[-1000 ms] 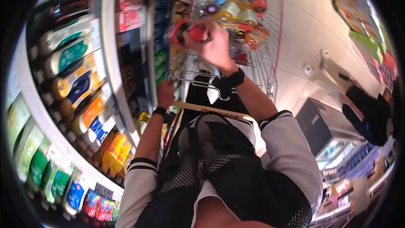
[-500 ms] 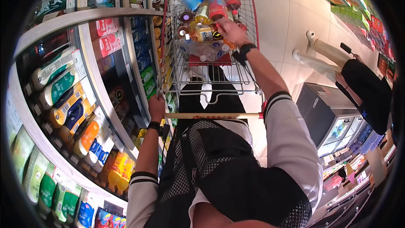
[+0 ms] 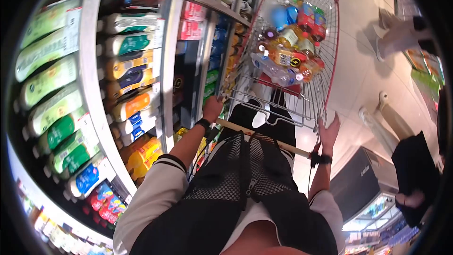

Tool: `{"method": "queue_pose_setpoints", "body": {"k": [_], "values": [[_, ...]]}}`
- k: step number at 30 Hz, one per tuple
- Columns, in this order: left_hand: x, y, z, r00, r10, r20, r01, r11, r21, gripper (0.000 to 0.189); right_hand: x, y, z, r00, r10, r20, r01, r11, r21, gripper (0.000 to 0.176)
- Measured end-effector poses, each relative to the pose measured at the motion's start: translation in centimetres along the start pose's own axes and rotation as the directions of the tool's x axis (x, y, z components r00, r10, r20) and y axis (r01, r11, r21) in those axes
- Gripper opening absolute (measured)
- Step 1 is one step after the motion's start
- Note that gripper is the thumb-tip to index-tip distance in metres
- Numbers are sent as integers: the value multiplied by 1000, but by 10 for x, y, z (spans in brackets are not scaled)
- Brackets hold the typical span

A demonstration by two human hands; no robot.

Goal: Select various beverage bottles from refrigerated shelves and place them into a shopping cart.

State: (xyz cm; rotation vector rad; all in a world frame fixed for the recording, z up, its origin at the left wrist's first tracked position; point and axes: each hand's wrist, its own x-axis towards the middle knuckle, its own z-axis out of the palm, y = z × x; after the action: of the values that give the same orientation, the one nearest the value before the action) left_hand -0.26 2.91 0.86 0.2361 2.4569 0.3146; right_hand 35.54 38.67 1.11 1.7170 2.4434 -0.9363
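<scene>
A wire shopping cart (image 3: 336,33) with a red rim stands in front of me, holding several drink bottles (image 3: 290,36), some red, some amber and some clear. Its pale push bar (image 3: 231,125) crosses close to my waist. My left hand (image 3: 213,108) is wrapped round the cart's frame near the bar's left end. At the right rear corner of the cart, my right hand (image 3: 329,133) is open with fingers stretched, beside the wire frame and holding nothing. Both wrists carry dark bands.
Shelves of bottles (image 3: 52,68) run along my left, close to the cart, with pale shelf edges (image 3: 96,61). On the right, a person in dark clothing and pale trousers (image 3: 389,120) stands near a dark display cabinet (image 3: 363,179). Another person's legs (image 3: 401,42) show farther up.
My right hand has left the bottles in the cart and come back to the cart's rear corner. The view has turned, so the cart appears farther right. Another person's legs have come into view.
</scene>
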Motion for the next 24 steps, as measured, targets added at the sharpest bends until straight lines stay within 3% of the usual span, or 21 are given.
{"method": "queue_pose_setpoints", "body": {"k": [2,7,10,11,17,24], "values": [[2,4,-5,1000,-27,1,27,998,-52,46,-27,8,-2,928,285,242,-344,904,254,75],[5,7,-4,996,-82,45,84,995,-44,47,-63,-13,1,884,359,301,-466,735,493,62],[13,3,-2,998,-38,49,39,999,-31,49,-59,-22,-8,880,350,321,-472,723,505,62],[20,1,-1,992,-94,80,94,996,-4,50,-57,-28,-9,886,351,301,-461,724,513,69],[32,12,1,994,-105,-36,104,994,-20,44,-35,-40,-16,904,337,264,-424,784,453,62],[54,35,-15,991,-132,-23,131,991,-39,44,-2,-49,-18,911,326,251,-403,828,389,64]]}}
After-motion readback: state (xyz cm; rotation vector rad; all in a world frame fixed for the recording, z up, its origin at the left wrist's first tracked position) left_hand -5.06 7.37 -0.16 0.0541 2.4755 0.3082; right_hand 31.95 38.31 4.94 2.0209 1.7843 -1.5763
